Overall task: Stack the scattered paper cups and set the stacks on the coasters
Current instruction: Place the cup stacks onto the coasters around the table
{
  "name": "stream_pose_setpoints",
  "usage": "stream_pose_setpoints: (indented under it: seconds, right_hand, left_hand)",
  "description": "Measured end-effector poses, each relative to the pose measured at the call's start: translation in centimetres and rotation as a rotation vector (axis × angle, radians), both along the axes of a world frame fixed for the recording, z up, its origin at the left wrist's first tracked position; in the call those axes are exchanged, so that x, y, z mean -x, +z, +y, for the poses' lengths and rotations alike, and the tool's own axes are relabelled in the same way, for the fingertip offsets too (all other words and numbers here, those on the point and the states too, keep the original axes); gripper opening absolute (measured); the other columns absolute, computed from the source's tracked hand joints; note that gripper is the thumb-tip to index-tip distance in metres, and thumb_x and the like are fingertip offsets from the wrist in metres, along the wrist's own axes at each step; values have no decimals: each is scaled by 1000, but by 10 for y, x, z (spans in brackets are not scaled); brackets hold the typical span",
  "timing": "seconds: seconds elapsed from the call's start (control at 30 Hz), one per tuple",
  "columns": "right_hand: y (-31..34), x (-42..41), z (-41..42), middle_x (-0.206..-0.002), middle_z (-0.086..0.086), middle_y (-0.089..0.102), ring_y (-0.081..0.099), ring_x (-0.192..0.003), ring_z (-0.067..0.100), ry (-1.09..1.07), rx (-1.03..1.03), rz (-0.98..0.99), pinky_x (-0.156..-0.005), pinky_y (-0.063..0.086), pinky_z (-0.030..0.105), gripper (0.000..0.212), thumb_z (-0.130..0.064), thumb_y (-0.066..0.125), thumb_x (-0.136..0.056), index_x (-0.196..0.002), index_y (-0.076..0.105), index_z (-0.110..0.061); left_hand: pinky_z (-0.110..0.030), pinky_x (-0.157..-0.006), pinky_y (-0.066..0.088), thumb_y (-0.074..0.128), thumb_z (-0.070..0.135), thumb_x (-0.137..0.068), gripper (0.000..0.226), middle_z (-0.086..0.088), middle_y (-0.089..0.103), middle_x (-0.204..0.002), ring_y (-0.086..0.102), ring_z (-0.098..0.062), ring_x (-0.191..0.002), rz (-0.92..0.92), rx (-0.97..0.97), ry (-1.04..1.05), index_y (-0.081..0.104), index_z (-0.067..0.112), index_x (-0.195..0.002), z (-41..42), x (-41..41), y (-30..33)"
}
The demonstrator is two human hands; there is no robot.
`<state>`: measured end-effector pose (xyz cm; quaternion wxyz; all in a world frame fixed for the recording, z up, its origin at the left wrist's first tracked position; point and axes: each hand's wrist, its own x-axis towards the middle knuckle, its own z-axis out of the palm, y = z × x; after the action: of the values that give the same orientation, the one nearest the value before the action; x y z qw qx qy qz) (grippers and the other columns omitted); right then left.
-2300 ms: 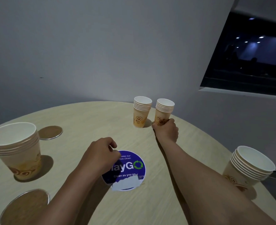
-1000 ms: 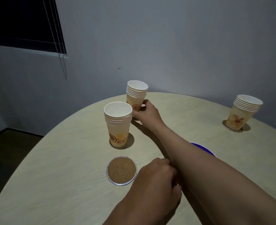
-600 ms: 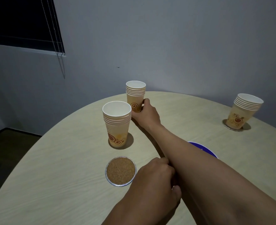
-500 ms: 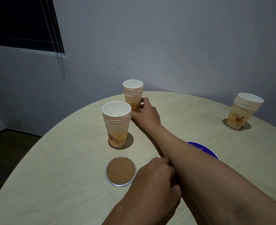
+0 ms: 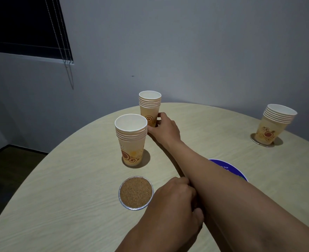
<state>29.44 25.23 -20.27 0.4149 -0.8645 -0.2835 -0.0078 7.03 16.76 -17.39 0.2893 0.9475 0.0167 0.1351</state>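
Round table [image 5: 77, 206], right hand [image 5: 165, 130] gripping cup stack [image 5: 149, 108]

This looks like an office break room: a round pale wood counter [image 5: 77, 188], plain grey walls [image 5: 186, 51], a dark window with blinds [image 5: 22, 24] far left, a printed cleanliness sticker [image 5: 228, 169].

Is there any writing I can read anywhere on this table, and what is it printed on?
"our" on the blue sticker; the right arm covers most of it, and the line below is too blurred to read.
Cup stacks: printed swirls only, no words.
Cork coaster: no writing.
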Motion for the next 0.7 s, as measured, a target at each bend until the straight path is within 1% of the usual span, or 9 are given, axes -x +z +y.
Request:
stream_pose_setpoints:
  seconds: [0.13, 0.27, 0.33, 0.4, 0.47, 0.5, 0.6, 0.7]
  right_hand:
    - [-1, -1, -1, -143, 0, 65, 67, -123, 27, 10, -7, 12, -91, 55, 42, 83, -65, 78, -77, -143, 48, -24]
    - [-1, -2, -1, -146, 1, 62, 64, -127, 27, 13, -31, 53, -97, 54, 43, 88, -63, 80, -76, -146, 46, -23]
    - [-1, -2, -2, -150, 4, 58, 60, -131, 28, 8, -50, 71, -100, 52, 43, 93, -61, 82, -74, -149, 43, -22]
    - [0, -2, -3, -153, 6, 53, 56, -135, 28, -10, -63, 68, -101, 51, 43, 96, -59, 84, -73, -151, 42, -21]
    - [0, -1, -4, -154, 6, 50, 55, -135, 27, -19, -71, 62, -100, 50, 40, 97, -59, 84, -73, -151, 42, -21]
    - [0, -1, -5, -153, 6, 50, 55, -134, 27, -19, -73, 62, -98, 49, 38, 97, -60, 84, -72, -151, 42, -21]
    - [-1, 0, -8, -149, 7, 51, 56, -131, 26, -18, -78, 63, -90, 45, 31, 94, -59, 84, -73, -148, 44, -19]
    - [-1, 3, -13, -146, 8, 52, 57, -127, 25, -28, -85, 67, -86, 43, 29, 90, -56, 84, -74, -145, 44, -18]
  left_hand:
    - [-7, -65, 26, 59, 29, -87, 22, 9, 61, -109, 51, -6, -95, -11, 3, -5, 72, 21, -102, -1, 0, -1]
    - [-9, -69, 30, 59, 30, -87, 23, 9, 61, -110, 52, -6, -96, -15, 7, -11, 72, 21, -103, 0, 0, -1]
    - [-7, -67, 29, 58, 30, -87, 22, 10, 61, -107, 51, -5, -94, -16, 6, -18, 73, 21, -100, 0, 0, -2]
    - [-7, -65, 29, 58, 30, -87, 19, 13, 60, -97, 50, -3, -86, -29, 26, -6, 73, 23, -95, 3, 0, -2]
    - [-9, -61, 31, 57, 30, -87, 16, 14, 57, -86, 50, -4, -78, -61, 31, 50, 72, 24, -90, 10, -1, -2]
    - [-10, -60, 34, 57, 30, -88, 16, 14, 57, -83, 50, -4, -76, -80, 27, 84, 72, 25, -90, 14, -2, -2]
    - [-17, -66, 45, 56, 31, -90, 18, 10, 62, -87, 53, -6, -79, -104, -4, 153, 73, 26, -95, 21, -5, -6]
    - [-20, -67, 46, 55, 33, -91, 20, 9, 60, -90, 50, -8, -82, -104, -49, 158, 73, 27, -97, 19, -7, -10]
